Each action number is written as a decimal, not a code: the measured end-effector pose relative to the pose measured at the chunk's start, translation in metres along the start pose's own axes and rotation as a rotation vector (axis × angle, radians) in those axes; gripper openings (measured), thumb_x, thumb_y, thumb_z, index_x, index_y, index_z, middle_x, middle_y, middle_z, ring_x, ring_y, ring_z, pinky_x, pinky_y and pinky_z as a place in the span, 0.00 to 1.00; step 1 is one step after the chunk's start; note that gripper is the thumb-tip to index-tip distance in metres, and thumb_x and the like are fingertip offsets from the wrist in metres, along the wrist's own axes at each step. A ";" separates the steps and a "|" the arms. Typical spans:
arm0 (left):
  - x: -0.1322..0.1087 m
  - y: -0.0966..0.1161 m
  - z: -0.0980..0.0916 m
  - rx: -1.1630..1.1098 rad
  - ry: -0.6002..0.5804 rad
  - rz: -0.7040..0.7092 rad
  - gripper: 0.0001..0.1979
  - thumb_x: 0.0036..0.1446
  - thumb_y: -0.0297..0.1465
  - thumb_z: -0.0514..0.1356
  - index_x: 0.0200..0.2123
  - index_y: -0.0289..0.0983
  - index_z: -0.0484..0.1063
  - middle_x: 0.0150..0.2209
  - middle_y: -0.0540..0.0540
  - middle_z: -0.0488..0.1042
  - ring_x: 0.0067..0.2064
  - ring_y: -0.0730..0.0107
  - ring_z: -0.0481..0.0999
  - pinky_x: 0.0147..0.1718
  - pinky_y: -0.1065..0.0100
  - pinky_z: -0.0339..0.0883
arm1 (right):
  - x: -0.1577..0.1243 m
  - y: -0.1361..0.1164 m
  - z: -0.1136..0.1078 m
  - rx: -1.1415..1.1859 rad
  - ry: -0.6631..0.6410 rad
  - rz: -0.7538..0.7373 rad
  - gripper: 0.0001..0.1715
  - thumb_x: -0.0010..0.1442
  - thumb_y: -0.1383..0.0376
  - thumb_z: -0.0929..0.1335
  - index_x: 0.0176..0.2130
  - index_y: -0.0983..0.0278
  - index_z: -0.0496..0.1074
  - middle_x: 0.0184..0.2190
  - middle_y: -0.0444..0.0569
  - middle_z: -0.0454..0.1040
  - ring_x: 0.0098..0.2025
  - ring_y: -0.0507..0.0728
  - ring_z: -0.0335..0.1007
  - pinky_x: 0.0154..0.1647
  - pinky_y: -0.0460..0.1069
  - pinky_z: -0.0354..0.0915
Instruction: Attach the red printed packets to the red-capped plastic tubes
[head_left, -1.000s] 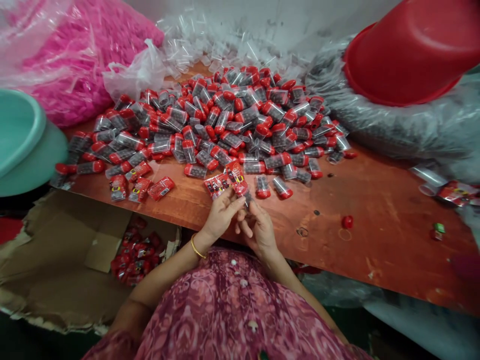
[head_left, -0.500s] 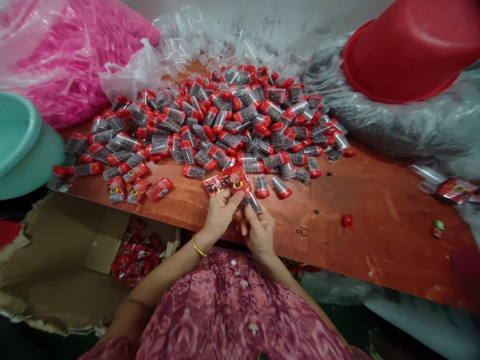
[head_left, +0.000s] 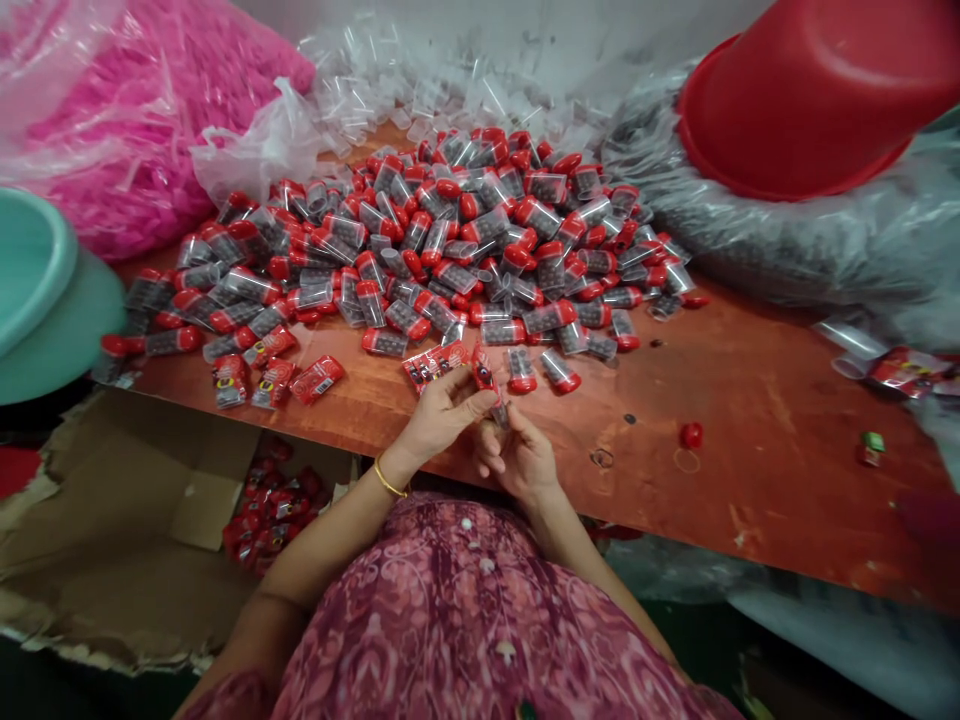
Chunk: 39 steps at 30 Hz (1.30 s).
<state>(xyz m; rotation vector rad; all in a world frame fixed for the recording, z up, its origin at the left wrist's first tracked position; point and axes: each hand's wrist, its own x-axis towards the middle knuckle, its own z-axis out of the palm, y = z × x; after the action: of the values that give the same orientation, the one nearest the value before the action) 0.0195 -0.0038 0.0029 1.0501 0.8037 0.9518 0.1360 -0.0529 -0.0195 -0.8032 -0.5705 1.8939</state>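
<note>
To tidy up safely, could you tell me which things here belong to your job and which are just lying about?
In use: left hand, right hand, red-labelled tube between them, red label strip, pile of red-capped tubes, cardboard box.
Lying about: pink bag, teal basins, red basin, loose red cap.

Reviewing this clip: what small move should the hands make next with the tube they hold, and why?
Probably press the red printed label flat around the small clear plastic tube: the left hand pinches the label, the right hand holds the tube from below, and the label looks only partly wrapped.
</note>
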 end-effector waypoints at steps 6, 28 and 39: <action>0.005 -0.024 0.004 0.220 0.149 0.087 0.16 0.45 0.37 0.66 0.35 0.35 0.71 0.35 0.46 0.76 0.37 0.69 0.75 0.40 0.68 0.68 | 0.002 0.007 -0.023 -0.670 0.359 -0.274 0.26 0.59 0.45 0.60 0.25 0.61 0.67 0.17 0.41 0.66 0.16 0.49 0.58 0.16 0.44 0.57; -0.005 -0.038 -0.004 0.424 0.228 0.133 0.15 0.40 0.38 0.69 0.30 0.35 0.74 0.30 0.47 0.77 0.33 0.69 0.75 0.37 0.67 0.69 | 0.004 0.003 -0.045 -1.102 0.350 -0.819 0.10 0.56 0.67 0.65 0.36 0.59 0.75 0.34 0.47 0.78 0.35 0.55 0.74 0.38 0.51 0.72; -0.015 -0.037 -0.011 0.590 0.248 0.100 0.12 0.45 0.38 0.67 0.30 0.36 0.73 0.27 0.50 0.77 0.29 0.70 0.75 0.34 0.69 0.68 | 0.008 -0.004 -0.044 -1.361 0.320 -0.888 0.07 0.55 0.68 0.64 0.30 0.60 0.73 0.29 0.48 0.77 0.31 0.54 0.73 0.33 0.49 0.69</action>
<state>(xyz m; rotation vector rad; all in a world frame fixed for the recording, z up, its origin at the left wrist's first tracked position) 0.0137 -0.0210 -0.0343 1.5063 1.2959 0.9636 0.1683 -0.0418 -0.0480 -1.3080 -1.6940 0.3596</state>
